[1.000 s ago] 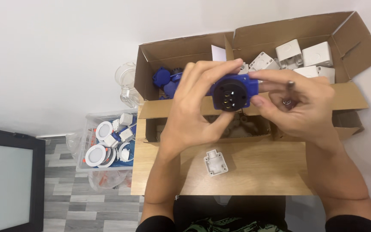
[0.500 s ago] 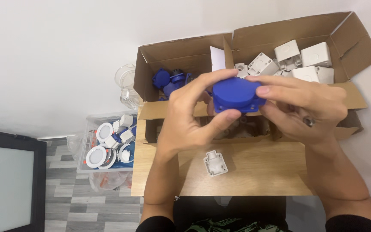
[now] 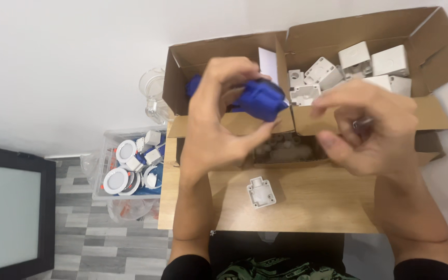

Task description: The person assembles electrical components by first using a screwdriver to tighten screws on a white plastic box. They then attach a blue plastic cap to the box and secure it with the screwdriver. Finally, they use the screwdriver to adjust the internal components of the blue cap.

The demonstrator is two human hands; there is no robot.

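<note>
While left hand [image 3: 219,129] grips | blue plug [image 3: 259,100] between fingers [image 3: 234,66]

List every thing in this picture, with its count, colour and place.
Plug: one, blue, in left hand.
Box: one, brown card, at table's back, holding white housings and blue parts.
Loose housing: one, white, on table.
Table: one, light wood.
Bin: one, clear, on floor left, with white round fittings.
Jar: clear, behind bin; count unclear.
Screen: one, black-framed, far left.
Left hand: holds plug.
Right hand: pinches a small dark piece, apart from plug.
</note>
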